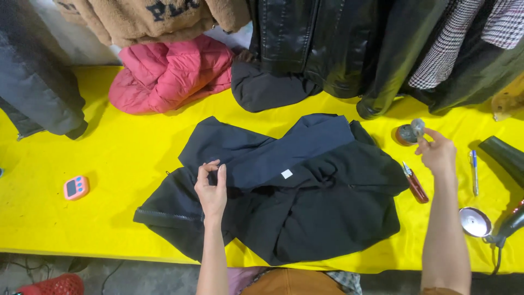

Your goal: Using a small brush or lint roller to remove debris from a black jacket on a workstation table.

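A bright yellow cloth-covered table (82, 229) fills most of the view under even, flat light. Above it, along the far edge, hangs a row of coats: a grey padded jacket (33, 82) at far left, a tan fleece (136, 19), a pink puffer jacket (169, 71) slumped onto the tabletop, glossy black leather jackets (316, 43), and a checked houndstooth coat (464, 38) at right. Below the near edge, a strip of grey concrete floor (136, 276) shows, with a red mesh basket (52, 285) in the corner.
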